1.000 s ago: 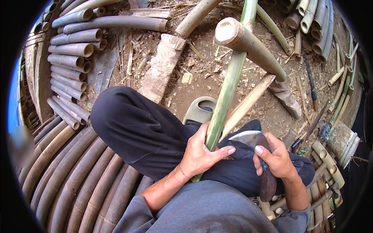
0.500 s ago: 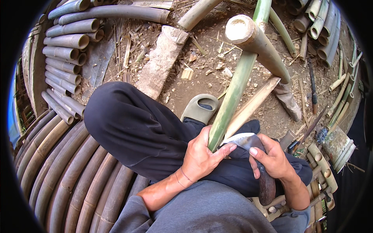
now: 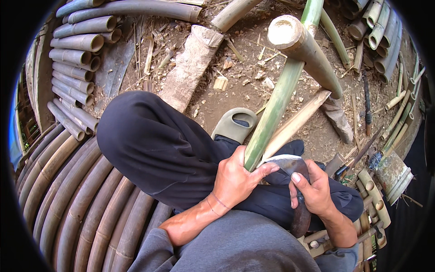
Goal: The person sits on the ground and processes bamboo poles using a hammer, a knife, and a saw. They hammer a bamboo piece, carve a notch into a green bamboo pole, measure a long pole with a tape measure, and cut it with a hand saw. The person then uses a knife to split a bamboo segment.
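Note:
My left hand point(image 3: 235, 181) is wrapped round the near end of a green bamboo pole point(image 3: 274, 115), with its thumb stretched toward the blade. In my right hand point(image 3: 317, 190) is a curved knife point(image 3: 290, 164); its dark handle points down toward my body. The blade lies beside the pole's near end, close to my left thumb, at the lower end of a pale split strip point(image 3: 299, 121). Whether the edge bites into the strip cannot be made out. Farther off, the pole passes beneath a thick bamboo piece point(image 3: 321, 63) with a cut end.
Stacked bamboo tubes point(image 3: 77, 43) lie at the far left, and long brown poles point(image 3: 86, 199) run along my left side. A log point(image 3: 188, 72) rests on ground strewn with chips. At the right are a worn bucket point(image 3: 394, 174) and more bamboo point(image 3: 383, 36).
The knife and my right hand have shifted slightly, with the handle's lower end swinging a little left. My left hand keeps its hold on the pole. The whole view has shifted slightly.

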The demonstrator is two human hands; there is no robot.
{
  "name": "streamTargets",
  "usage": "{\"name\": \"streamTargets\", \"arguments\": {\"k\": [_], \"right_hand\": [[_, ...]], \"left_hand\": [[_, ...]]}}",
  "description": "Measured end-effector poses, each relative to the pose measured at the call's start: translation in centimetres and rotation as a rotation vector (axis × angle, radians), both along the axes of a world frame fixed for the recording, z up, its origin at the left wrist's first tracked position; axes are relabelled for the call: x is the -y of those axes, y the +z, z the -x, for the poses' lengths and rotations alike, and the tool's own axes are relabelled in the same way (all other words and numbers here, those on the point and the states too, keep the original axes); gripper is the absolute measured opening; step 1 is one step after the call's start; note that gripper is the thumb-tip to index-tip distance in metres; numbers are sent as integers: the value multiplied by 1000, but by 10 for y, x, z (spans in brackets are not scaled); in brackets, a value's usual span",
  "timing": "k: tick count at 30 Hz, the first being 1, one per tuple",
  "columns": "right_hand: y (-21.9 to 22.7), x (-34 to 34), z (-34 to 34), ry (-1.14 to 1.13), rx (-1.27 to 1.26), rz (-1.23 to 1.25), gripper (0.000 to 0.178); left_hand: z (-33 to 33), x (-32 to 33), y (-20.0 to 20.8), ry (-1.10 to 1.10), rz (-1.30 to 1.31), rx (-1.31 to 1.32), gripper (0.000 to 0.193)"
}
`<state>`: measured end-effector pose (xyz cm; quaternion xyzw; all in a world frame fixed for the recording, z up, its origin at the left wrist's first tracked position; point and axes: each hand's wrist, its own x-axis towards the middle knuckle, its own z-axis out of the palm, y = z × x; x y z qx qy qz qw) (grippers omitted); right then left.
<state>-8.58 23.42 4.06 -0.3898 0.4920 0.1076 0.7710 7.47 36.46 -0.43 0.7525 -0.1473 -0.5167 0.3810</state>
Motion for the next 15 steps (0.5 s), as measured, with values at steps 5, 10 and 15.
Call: {"name": "streamTargets", "arguments": {"k": [5, 10, 15], "right_hand": [[-6, -4, 3, 5, 23, 17, 27], [0, 18, -9, 190, 0, -10, 27], [-2, 17, -6, 119, -16, -35, 25]], "left_hand": [[-3, 4, 3, -24, -83, -19, 43], [2, -4, -4, -19, 105, 67, 45], [6, -6, -7, 25, 64, 48, 45]]}}
